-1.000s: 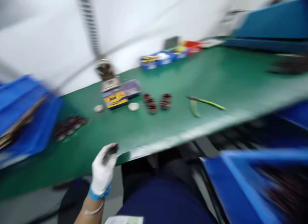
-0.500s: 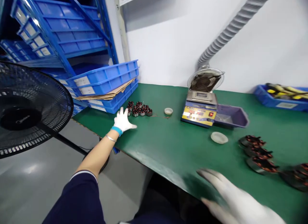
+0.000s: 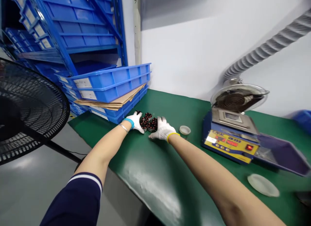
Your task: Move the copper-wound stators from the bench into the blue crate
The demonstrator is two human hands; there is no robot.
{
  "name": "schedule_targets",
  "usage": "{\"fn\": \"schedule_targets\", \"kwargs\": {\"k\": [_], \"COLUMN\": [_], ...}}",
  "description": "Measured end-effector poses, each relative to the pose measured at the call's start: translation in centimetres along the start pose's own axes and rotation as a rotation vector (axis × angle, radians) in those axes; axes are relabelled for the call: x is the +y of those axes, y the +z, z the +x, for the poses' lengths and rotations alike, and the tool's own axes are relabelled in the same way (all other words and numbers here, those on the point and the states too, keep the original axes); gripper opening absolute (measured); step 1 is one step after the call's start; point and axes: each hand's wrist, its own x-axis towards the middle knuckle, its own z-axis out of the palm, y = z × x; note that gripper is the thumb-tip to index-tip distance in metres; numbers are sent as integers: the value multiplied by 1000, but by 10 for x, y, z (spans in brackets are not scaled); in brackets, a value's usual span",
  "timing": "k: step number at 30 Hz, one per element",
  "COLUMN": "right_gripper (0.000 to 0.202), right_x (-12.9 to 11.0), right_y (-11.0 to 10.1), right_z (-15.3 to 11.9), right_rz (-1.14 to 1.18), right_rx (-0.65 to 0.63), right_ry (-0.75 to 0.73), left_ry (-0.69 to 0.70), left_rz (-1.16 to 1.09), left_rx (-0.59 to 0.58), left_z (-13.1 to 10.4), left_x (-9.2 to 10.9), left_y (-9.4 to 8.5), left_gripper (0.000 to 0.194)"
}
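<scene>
The right hand [image 3: 163, 129] has joined the left hand [image 3: 136, 121] at the wound coils [image 3: 148, 121], both grips loosely spread; the post [image 3: 137, 35] behind the coils reads "3".

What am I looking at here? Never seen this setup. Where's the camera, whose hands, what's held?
There is no robot: the camera is worn on a person's head, looking forward and down at their own gloved hands. The left hand and right hand, fingers spread, flank a cluster of dark, coppery round parts on the green bench. I can't tell how firmly, if at all, they grip them. Rightward are a small whitish dish, a yellow-fronted device with lit red digits, a purple tray and a larger whitish dish. Blue bins are stacked at left.
</scene>
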Motion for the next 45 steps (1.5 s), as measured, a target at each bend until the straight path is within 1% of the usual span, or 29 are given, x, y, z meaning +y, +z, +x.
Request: {"fn": "schedule_targets", "kwargs": {"k": [1, 3, 6, 9, 12, 14, 16, 18, 20, 22, 26, 27, 28, 29, 31, 32, 33, 34, 35, 36, 38, 41, 43, 45], "right_gripper": [139, 139, 133, 131, 127, 120, 114, 111, 108, 106, 93, 94, 100, 112, 139, 146, 145, 138, 127, 114, 106, 110, 115, 115], "right_x": [-2, -3, -1, 1, 0, 0, 0, 0, 1, 1, -5, -7, -9, -11, -13, -12, -12, -12, -12, -12, -17, -27, -32, -34], "right_y": [2, 6, 7, 2, -5, -9, -12, -13, -12, -8, 3, 4, 3, 0, -11, -19, -27, -34, -40, -43, -42, -28, -19, -13], "right_z": [7, 18, 29, 37, 44, 47, 48, 47, 45, 39, 11, 2, -6, -13, -21, -19, -15, -8, 1, 12, 31, 48, 51, 54], "right_rz": [5, 9, -14, -65, -145, -196, -225, -229, -218, -201, -162, -153, -146, -147, -151, -152, -133, -101, -73, -37, -45, -90, -107, -95], "right_rx": [-8, 14, 50, 13, -41, -54, -51, -40, -24, -8, 14, 7, -10, -51, -197, -272, -313, -293, -226, -145, -173, -190, -160, -127], "right_ry": [-11, -63, -145, -236, -327, -370, -398, -431, -468, -512, -576, -591, -600, -595, -537, -480, -432, -388, -357, -382, -455, -492, -478, -468], "left_ry": [18, 59, 115, 122, 140, 159, 168, 180, 198, 219, 251, 259, 264, 256, 229, 217, 211, 210, 213, 215, 205, 183, 199, 240], "left_rz": [-6, -12, -8, -2, -5, -8, -20, -36, -43, -44, -40, -39, -42, -41, -48, -52, -55, -56, -58, -60, -68, -103, -148, -217], "left_rx": [-9, 2, 65, 112, 120, 119, 139, 173, 197, 212, 283, 295, 300, 301, 289, 281, 274, 268, 263, 258, 245, 192, 136, 97], "left_z": [3, 5, 3, -2, -4, -4, -4, -8, -16, -30, -69, -79, -89, -97, -109, -112, -114, -115, -115, -115, -114, -113, -115, -118], "left_x": [0, 1, 2, 3, 3, 1, 0, 0, -1, -1, -4, -5, -6, -6, -6, -6, -5, -5, -4, -4, -4, -6, -8, -11], "left_y": [2, 5, 6, 4, 3, 4, 6, 9, 14, 19, 30, 33, 35, 37, 38, 39, 38, 38, 38, 38, 37, 31, 25, 17], "left_gripper": [155, 154, 144, 135, 137, 136, 130, 119, 109, 104, 101, 102, 103, 104, 107, 109, 111, 113, 115, 116, 120, 127, 131, 131]}}
